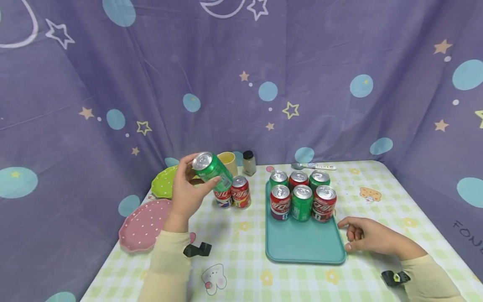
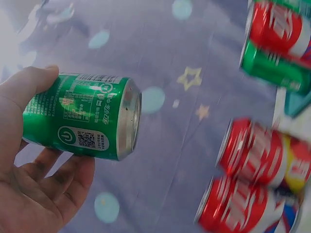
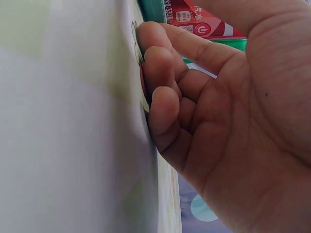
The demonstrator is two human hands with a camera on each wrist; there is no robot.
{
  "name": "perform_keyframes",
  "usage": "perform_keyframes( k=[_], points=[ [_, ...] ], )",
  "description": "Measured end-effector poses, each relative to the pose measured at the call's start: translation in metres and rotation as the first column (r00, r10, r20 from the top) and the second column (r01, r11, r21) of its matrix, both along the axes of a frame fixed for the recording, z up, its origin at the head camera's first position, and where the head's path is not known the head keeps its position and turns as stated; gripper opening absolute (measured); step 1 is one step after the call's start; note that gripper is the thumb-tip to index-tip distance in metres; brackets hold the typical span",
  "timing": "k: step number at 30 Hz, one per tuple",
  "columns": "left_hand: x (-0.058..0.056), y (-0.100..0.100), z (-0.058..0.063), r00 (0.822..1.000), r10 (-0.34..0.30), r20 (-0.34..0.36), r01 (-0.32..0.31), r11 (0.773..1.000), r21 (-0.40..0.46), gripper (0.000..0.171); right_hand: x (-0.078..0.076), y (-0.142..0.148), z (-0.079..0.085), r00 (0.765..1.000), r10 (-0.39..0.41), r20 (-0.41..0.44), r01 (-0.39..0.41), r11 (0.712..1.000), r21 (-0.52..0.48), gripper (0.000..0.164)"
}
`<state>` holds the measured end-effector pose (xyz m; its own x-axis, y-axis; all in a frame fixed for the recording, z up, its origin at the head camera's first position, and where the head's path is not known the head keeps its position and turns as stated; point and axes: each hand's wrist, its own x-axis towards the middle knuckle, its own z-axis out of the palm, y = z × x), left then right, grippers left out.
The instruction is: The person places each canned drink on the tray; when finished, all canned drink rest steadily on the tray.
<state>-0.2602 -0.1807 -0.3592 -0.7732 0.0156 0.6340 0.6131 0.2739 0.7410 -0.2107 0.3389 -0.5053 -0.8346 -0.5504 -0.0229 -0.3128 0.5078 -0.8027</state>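
Observation:
My left hand [image 1: 188, 193] grips a green soda can [image 1: 213, 170], lifted and tilted with its top toward the upper left. The left wrist view shows thumb and fingers wrapped round the can [image 2: 82, 116], its silver end facing right. Below and behind it in the head view are two red cola cans [image 1: 241, 193] side by side on the table. My right hand [image 1: 373, 237] rests on the tablecloth with loosely bent fingers, holding nothing, its thumb and forefinger right at the edge of a teal tray [image 1: 303, 247]. Red and green cans [image 1: 302, 203] stand upright in two rows on the tray's far half.
At the left lie a pink dotted plate [image 1: 145, 226] and a green dotted plate [image 1: 163, 184]. A yellow cup [image 1: 228, 161] and a black-capped jar [image 1: 249, 163] stand at the back. A spoon [image 1: 317, 167] lies behind the tray. Purple curtain [image 1: 241, 54] encloses the table.

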Motion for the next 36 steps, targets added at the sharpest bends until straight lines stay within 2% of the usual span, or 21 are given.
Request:
perform_keyframes(
  k=[4, 8, 12, 17, 20, 25, 27, 36],
  points=[
    [0.008, 0.026, -0.001, 0.998, -0.064, -0.011, 0.063, 0.997, -0.044, 0.072, -0.001, 0.000, 0.000, 1.000, -0.002, 0.000, 0.002, 1.000, 0.008, 0.056],
    [0.015, 0.053, -0.008, 0.991, -0.135, 0.017, 0.136, 0.989, -0.051, 0.074, -0.001, 0.001, 0.000, 1.000, -0.003, -0.003, 0.003, 1.000, 0.010, 0.056],
    [0.021, 0.080, -0.019, 0.983, -0.175, 0.049, 0.178, 0.982, -0.064, 0.075, 0.000, 0.001, 0.001, 1.000, -0.006, 0.002, 0.006, 1.000, 0.012, 0.056],
    [0.027, 0.113, -0.038, 0.975, -0.204, 0.093, 0.213, 0.971, -0.107, 0.074, -0.001, 0.001, 0.000, 1.000, -0.003, 0.001, 0.003, 1.000, 0.017, 0.057],
    [0.031, 0.133, -0.050, 0.963, -0.231, 0.138, 0.251, 0.957, -0.148, 0.075, -0.001, 0.001, 0.000, 1.000, -0.002, 0.002, 0.002, 1.000, 0.016, 0.057],
    [0.038, 0.162, -0.070, 0.925, -0.301, 0.231, 0.347, 0.919, -0.190, 0.076, 0.000, 0.000, 0.002, 1.000, -0.002, 0.007, 0.002, 1.000, 0.015, 0.059],
    [0.039, 0.173, -0.077, 0.917, -0.313, 0.247, 0.367, 0.905, -0.215, 0.075, 0.000, -0.001, 0.003, 1.000, -0.004, 0.008, 0.004, 1.000, 0.017, 0.060],
    [0.044, 0.210, -0.103, 0.917, -0.296, 0.268, 0.377, 0.863, -0.336, 0.075, -0.001, -0.001, 0.003, 1.000, -0.008, 0.020, 0.008, 1.000, 0.026, 0.060]
  ],
)
